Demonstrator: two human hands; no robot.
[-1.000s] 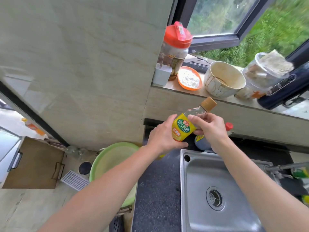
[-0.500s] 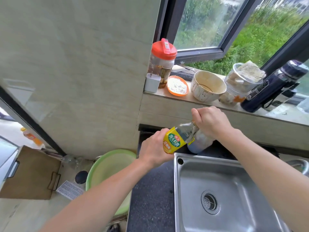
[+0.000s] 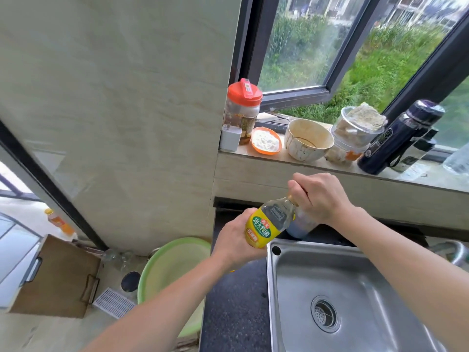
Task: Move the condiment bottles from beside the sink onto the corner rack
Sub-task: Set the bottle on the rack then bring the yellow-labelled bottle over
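Observation:
A clear bottle with a yellow label (image 3: 269, 224) is held tilted above the dark counter, just left of the steel sink (image 3: 355, 295). My left hand (image 3: 234, 241) grips its lower body. My right hand (image 3: 321, 196) is closed over its neck and cap, which are hidden. Behind the yellow-label bottle stands a second bottle (image 3: 302, 226), mostly hidden by it and by my right hand. No corner rack is in view.
The window sill holds a red-lidded jar (image 3: 242, 110), a white charger (image 3: 230, 137), an orange dish (image 3: 266, 141), a stained bowl (image 3: 308, 139), a plastic tub (image 3: 354, 134) and a dark flask (image 3: 399, 137). A green basin (image 3: 165, 270) and a cardboard box (image 3: 55, 278) sit lower left.
My right hand has slid from the bottle's body up over its cap. The bottle has come down slightly and tilted more, and the second bottle's red cap is now hidden.

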